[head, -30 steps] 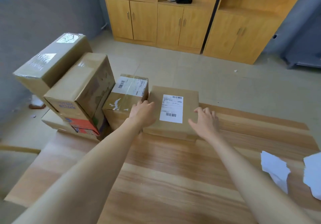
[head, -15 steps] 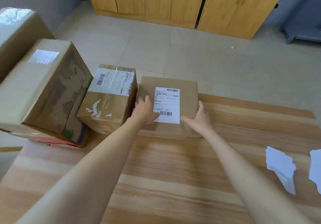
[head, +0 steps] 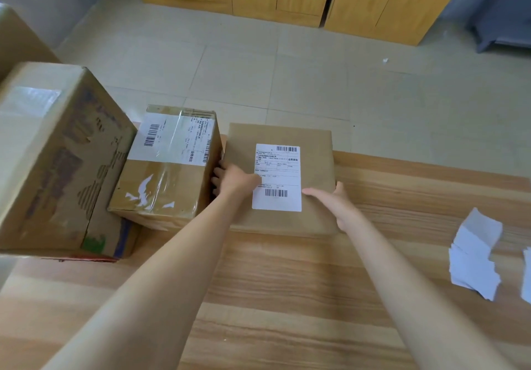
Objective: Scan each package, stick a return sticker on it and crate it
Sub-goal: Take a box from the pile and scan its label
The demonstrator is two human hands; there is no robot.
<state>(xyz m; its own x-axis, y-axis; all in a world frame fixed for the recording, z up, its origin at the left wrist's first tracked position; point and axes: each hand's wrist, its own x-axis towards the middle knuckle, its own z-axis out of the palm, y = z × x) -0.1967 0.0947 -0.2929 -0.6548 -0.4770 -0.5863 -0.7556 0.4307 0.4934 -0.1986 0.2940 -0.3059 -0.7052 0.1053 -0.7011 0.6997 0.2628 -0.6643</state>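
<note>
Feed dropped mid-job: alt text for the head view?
Left hand and right hand hold the sides of a flat brown cardboard package with a white barcode label, on a wooden table. A taped brown cardboard box stands at its left; white paper sheets lie right.

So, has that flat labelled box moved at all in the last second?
No, not noticeably. The flat box stays beside the taped box, crossing the far edge of the table as before; only the camera came closer.

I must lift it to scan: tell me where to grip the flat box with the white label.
Grip the flat box by its left and right edges, as the left hand and right hand do. It lies low and wide, label up; the taped box crowds its left edge, so slip fingers into that gap.
</note>
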